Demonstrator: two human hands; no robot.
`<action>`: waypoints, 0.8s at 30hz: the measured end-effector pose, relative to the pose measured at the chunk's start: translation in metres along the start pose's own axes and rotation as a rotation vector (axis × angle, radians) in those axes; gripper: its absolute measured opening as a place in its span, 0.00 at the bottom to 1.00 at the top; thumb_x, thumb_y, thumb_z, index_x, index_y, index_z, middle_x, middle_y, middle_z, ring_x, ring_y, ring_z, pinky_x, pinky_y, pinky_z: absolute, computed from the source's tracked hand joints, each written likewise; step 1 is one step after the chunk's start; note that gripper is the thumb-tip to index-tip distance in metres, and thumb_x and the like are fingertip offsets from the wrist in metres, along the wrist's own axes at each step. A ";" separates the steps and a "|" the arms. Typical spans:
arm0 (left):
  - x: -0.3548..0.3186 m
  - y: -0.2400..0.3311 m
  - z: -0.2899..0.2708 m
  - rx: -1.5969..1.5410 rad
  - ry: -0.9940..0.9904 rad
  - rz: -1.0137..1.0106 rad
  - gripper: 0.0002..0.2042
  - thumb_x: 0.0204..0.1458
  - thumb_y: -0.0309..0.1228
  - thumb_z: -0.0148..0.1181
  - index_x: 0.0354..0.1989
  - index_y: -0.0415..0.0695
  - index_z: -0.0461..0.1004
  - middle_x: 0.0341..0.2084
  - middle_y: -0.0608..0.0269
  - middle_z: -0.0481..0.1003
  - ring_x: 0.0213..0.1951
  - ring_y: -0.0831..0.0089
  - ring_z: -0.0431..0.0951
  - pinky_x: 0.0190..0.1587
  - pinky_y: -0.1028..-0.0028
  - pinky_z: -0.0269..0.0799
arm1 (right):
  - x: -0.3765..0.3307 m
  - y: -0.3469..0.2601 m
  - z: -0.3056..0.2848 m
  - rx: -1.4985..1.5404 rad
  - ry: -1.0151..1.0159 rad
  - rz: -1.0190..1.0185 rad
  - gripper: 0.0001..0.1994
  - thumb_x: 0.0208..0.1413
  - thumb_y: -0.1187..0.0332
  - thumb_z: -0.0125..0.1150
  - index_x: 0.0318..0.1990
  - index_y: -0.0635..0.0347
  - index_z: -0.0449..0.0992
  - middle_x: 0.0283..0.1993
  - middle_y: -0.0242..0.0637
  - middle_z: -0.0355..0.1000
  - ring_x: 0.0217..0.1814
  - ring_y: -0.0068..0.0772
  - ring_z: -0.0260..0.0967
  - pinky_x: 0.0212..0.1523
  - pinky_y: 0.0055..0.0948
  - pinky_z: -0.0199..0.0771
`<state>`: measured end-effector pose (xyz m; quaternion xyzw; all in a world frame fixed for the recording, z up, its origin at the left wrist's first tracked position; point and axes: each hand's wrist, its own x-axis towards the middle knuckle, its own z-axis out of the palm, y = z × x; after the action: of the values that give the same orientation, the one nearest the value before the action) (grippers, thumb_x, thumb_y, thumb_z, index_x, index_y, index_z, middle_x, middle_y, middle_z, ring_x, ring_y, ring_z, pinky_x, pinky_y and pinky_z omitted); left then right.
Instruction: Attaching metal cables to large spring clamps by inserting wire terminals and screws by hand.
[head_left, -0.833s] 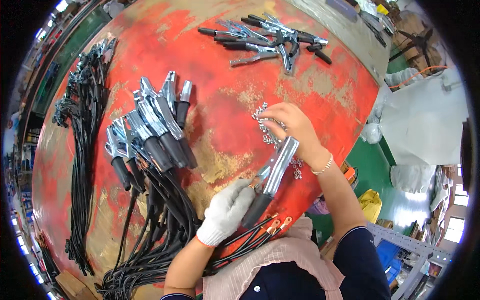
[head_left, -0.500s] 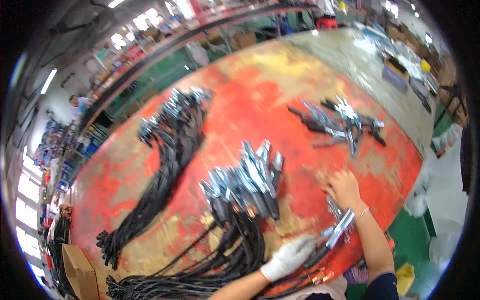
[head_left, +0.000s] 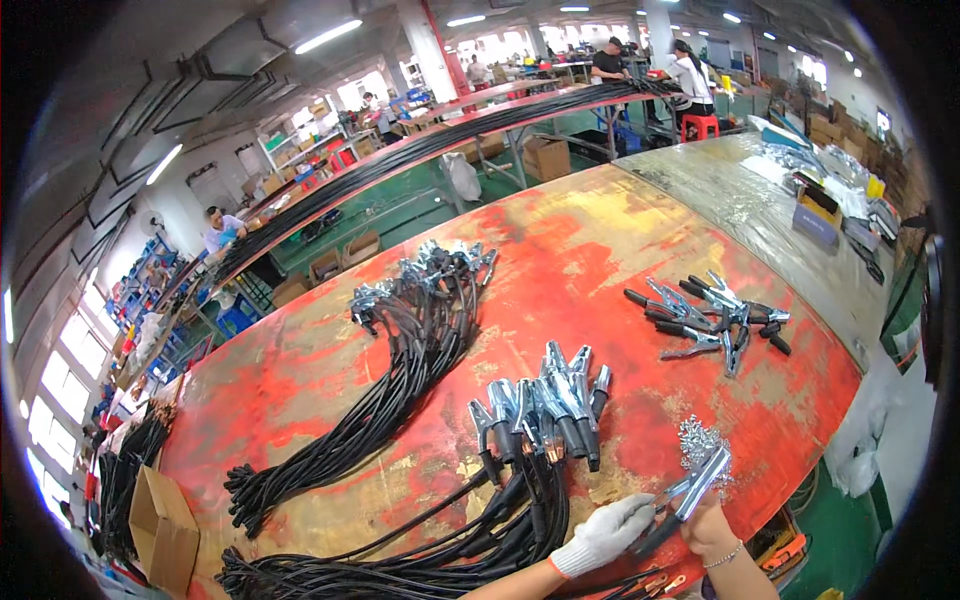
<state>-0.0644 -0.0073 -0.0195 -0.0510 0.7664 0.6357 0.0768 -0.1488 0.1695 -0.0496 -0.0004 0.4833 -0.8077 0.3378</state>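
My left hand (head_left: 608,533), in a white knit glove, grips the black-handled end of a metal clamp (head_left: 690,490) at the near edge of the red table (head_left: 570,270). My bare right hand (head_left: 712,528), with a bracelet at the wrist, holds the same clamp from below, by its jaw end. A small heap of silvery screws (head_left: 696,440) lies just beyond the clamp. To the left of my hands lies a row of finished clamps on black cables (head_left: 545,410).
A second bundle of black cables with clamps (head_left: 400,350) lies across the table's middle. Several loose clamps (head_left: 710,315) lie at the right. A cardboard box (head_left: 160,530) stands at the lower left. People work at benches far behind.
The view has tilted up from the table to take in the hall. Both hands have stayed on the clamp near the table's edge; my right hand has moved from the screws to the clamp.
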 end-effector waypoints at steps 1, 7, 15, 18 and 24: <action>-0.001 0.000 0.001 -0.006 0.000 0.021 0.18 0.61 0.39 0.48 0.53 0.40 0.69 0.34 0.56 0.77 0.36 0.70 0.77 0.41 0.71 0.71 | 0.000 0.003 -0.002 0.055 -0.005 -0.008 0.07 0.51 0.83 0.56 0.37 0.64 0.74 0.34 0.39 0.75 0.35 0.35 0.74 0.38 0.33 0.77; -0.001 0.007 0.000 0.003 -0.104 -0.002 0.19 0.62 0.40 0.46 0.55 0.41 0.68 0.36 0.56 0.77 0.39 0.68 0.77 0.43 0.70 0.71 | 0.009 0.021 -0.033 0.148 -0.074 0.030 0.10 0.53 0.73 0.62 0.42 0.63 0.72 0.36 0.39 0.74 0.36 0.32 0.73 0.37 0.31 0.76; 0.000 -0.012 0.007 0.004 -0.094 0.060 0.18 0.63 0.38 0.46 0.55 0.41 0.67 0.32 0.58 0.75 0.36 0.74 0.74 0.40 0.72 0.70 | 0.004 0.010 -0.024 0.231 -0.025 0.053 0.10 0.56 0.69 0.60 0.42 0.64 0.71 0.37 0.41 0.74 0.36 0.35 0.74 0.40 0.34 0.76; -0.001 -0.009 0.012 -0.016 -0.007 0.055 0.18 0.62 0.39 0.46 0.56 0.41 0.67 0.28 0.59 0.75 0.29 0.70 0.76 0.34 0.70 0.72 | -0.005 0.004 -0.019 0.228 0.094 0.068 0.09 0.56 0.65 0.60 0.40 0.60 0.74 0.34 0.39 0.76 0.36 0.35 0.74 0.37 0.34 0.77; -0.014 0.015 0.029 1.022 0.271 0.503 0.23 0.54 0.33 0.51 0.59 0.43 0.63 0.14 0.59 0.71 0.12 0.62 0.72 0.15 0.64 0.67 | -0.032 0.001 -0.043 -0.038 0.087 0.221 0.06 0.57 0.70 0.57 0.41 0.57 0.75 0.38 0.35 0.73 0.40 0.32 0.70 0.40 0.30 0.71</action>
<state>-0.0515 0.0232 -0.0079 0.0952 0.9673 0.1717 -0.1605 -0.1378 0.2201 -0.0625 0.0814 0.5097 -0.7556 0.4033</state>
